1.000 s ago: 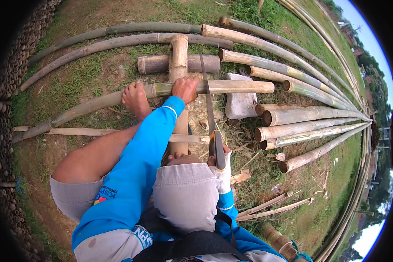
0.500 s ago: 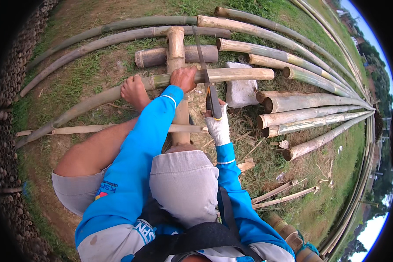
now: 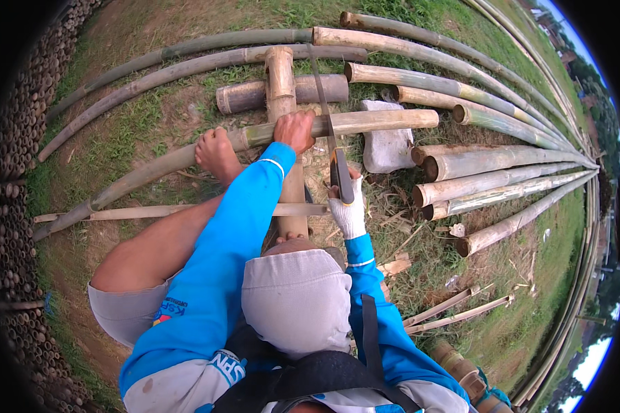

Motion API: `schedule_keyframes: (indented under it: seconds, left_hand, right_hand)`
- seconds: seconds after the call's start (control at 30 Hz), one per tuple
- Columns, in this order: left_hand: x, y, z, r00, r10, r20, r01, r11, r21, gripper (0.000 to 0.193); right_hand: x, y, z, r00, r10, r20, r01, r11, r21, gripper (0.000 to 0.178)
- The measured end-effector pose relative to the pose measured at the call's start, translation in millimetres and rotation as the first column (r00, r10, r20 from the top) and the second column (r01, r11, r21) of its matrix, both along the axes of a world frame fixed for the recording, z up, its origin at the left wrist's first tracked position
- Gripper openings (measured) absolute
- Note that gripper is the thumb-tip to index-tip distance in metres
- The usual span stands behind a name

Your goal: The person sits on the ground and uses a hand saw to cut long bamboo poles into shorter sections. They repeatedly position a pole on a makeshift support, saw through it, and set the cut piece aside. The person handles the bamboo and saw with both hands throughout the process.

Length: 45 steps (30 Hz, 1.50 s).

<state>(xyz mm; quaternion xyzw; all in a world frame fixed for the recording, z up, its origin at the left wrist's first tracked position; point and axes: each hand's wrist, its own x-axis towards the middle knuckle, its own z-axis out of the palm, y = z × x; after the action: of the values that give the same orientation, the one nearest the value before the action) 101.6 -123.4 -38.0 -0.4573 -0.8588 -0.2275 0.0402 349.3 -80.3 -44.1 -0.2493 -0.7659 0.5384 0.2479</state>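
Observation:
My left hand (image 3: 296, 131), bare, is wrapped round a long bamboo pole (image 3: 379, 122) and presses it onto a thicker bamboo piece (image 3: 280, 82) lying beneath it. My right hand (image 3: 348, 206), in a white fingerless glove, is closed round the dark handle of a hand saw (image 3: 339, 177). The saw's thin blade crosses the pole just right of my left hand, its far end reaching past the pole. Whether the blade has cut into the bamboo cannot be made out. My bare left foot (image 3: 217, 155) rests against the pole left of my left hand.
A short thick bamboo log (image 3: 241, 96) lies crosswise under the support piece. A pale stone block (image 3: 386, 141) sits near the pole's right end. Several bamboo poles (image 3: 489, 162) fan out at the right; split strips (image 3: 455, 313) lie nearer. Stacked bamboo (image 3: 14, 138) lines the left edge.
My right hand has drawn the saw a little toward me, its blade still across the pole. My left hand keeps its hold. The whole view has shifted slightly.

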Motion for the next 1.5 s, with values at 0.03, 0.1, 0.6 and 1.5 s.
schedule_keyframes:
  seconds: [0.03,0.1,0.6,1.5]
  left_hand:
    - [-2,5,3,1.0,-0.008,0.007,0.008,1.0,-0.001,0.035]
    - [-4,-1,1,1.0,0.002,0.031,-0.002,1.0,-0.015,0.034]
    - [10,1,-8,0.99,0.049,-0.132,-0.035,0.994,0.107,0.039]
    - [8,-10,7,0.997,0.072,-0.018,-0.073,0.995,-0.073,0.044]
  right_hand:
    - [-10,13,3,1.0,0.008,-0.019,-0.005,0.989,0.148,0.068]
    - [-13,6,17,1.0,0.027,-0.012,-0.026,0.999,0.047,0.067]
    - [4,-10,63,0.986,-0.052,0.159,0.054,0.998,-0.011,0.062]
    - [143,-66,88,0.957,0.066,0.283,0.007,0.969,-0.249,0.069]
